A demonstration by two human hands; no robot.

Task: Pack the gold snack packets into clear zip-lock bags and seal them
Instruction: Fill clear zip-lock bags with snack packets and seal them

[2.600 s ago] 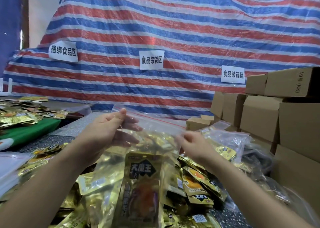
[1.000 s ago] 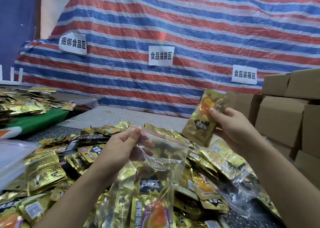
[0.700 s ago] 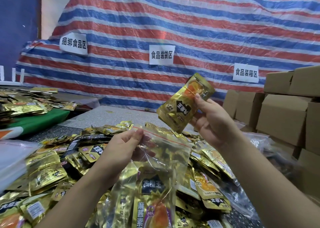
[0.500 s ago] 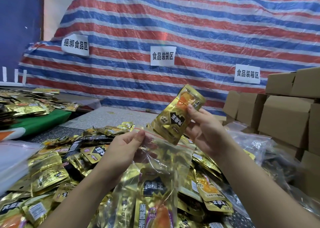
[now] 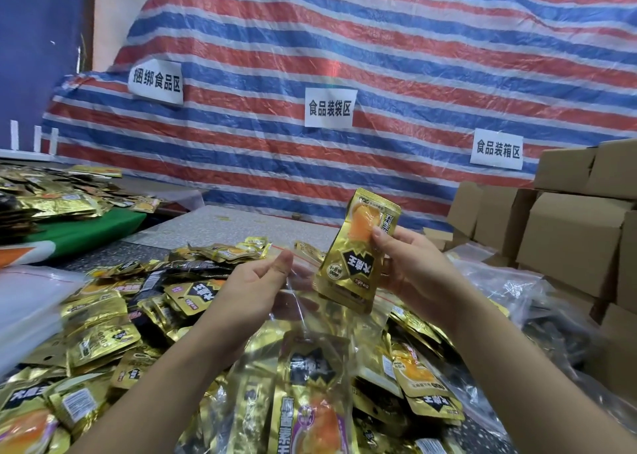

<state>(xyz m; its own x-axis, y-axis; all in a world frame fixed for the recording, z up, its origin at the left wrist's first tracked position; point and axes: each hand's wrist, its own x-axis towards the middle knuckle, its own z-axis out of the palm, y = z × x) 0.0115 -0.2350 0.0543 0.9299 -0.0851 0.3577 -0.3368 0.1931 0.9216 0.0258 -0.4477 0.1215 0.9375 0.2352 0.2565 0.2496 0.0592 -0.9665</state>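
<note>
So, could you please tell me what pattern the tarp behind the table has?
Red, blue and white horizontal stripes on the tarp, clearest in the head view.

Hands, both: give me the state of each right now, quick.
Left hand: pinching the rim of the clear zip-lock bag, keeping its mouth open.
Right hand: gripping a gold snack packet at the bag's mouth.

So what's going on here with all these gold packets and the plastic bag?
A person is bagging snacks. The left hand pinches the rim of a clear zip-lock bag to hold it open; the bag already has gold packets inside. The right hand holds one gold packet upside down, its lower end at the bag's mouth, not yet dropped in. A pile of loose packets covers the table, with cardboard boxes stacked at the right.
</note>
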